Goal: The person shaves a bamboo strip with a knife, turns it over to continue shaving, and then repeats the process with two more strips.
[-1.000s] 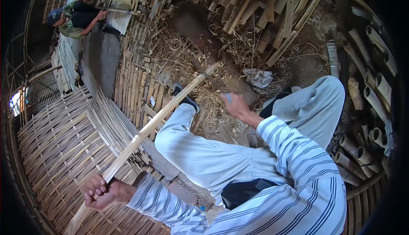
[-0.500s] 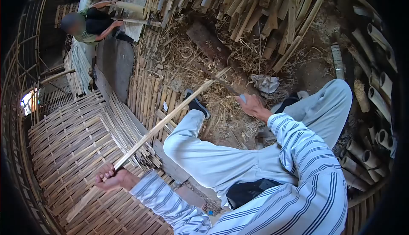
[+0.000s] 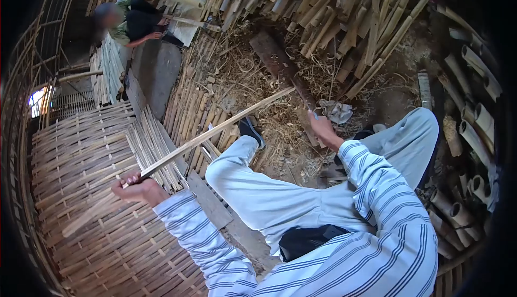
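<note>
A long pale bamboo strip (image 3: 215,130) runs diagonally from the lower left to the middle of the view. Near its lower end, my left hand (image 3: 134,187) is closed around it, with the fingers turned up. My right hand (image 3: 324,129) grips the handle of a long dark knife (image 3: 305,93), whose blade points up and away. The strip's far tip lies close beside the blade, above a dark wooden block (image 3: 272,54) on the ground. Curly shavings (image 3: 242,81) surround the block.
Split bamboo (image 3: 344,16) is piled at the top, and cut bamboo tubes (image 3: 474,130) lie at the right. A woven bamboo panel (image 3: 91,162) spreads at the left. Another person (image 3: 134,22) sits at the upper left. Crumpled plastic (image 3: 337,111) lies near my right hand.
My left hand has moved up and slightly left, and the strip lies at a flatter angle. The knife has turned to point more steeply upward. The whole view has shifted a little.
</note>
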Demonstrator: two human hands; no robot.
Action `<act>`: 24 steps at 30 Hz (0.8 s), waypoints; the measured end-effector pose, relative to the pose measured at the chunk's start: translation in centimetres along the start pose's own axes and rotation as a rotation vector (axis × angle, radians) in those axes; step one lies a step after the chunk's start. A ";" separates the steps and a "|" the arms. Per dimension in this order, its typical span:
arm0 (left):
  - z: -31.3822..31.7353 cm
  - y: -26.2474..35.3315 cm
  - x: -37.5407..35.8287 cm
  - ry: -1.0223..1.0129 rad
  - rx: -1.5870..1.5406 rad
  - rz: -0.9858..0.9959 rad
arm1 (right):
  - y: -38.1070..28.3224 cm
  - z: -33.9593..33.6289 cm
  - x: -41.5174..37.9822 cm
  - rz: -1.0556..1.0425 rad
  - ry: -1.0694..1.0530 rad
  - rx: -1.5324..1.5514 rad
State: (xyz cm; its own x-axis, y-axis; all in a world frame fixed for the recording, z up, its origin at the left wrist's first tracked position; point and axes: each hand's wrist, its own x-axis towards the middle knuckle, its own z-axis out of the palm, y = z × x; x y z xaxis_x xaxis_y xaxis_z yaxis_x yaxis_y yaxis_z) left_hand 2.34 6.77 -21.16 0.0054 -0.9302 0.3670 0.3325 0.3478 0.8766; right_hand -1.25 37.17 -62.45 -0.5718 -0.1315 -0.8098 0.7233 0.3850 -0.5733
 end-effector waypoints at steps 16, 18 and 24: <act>-4.3 -0.9 3.4 -0.795 -0.476 -0.194 | -4.8 -8.1 -17.8 -0.527 0.161 0.200; -3.2 -1.1 3.9 -0.934 -0.545 -0.218 | -3.0 -7.5 -17.5 -0.549 0.188 0.250; 1.9 -0.4 2.6 -1.064 -0.525 -0.171 | -1.5 -6.9 -15.7 -0.359 0.190 0.344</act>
State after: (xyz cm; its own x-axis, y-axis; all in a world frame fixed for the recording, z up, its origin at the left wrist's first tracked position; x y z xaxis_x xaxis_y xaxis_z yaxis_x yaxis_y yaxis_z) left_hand 0.39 4.48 -19.99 -0.7765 -0.3101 0.5486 0.5987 -0.0914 0.7958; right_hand 3.91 44.97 -47.99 -0.8438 -0.0201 -0.5362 0.5359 0.0205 -0.8441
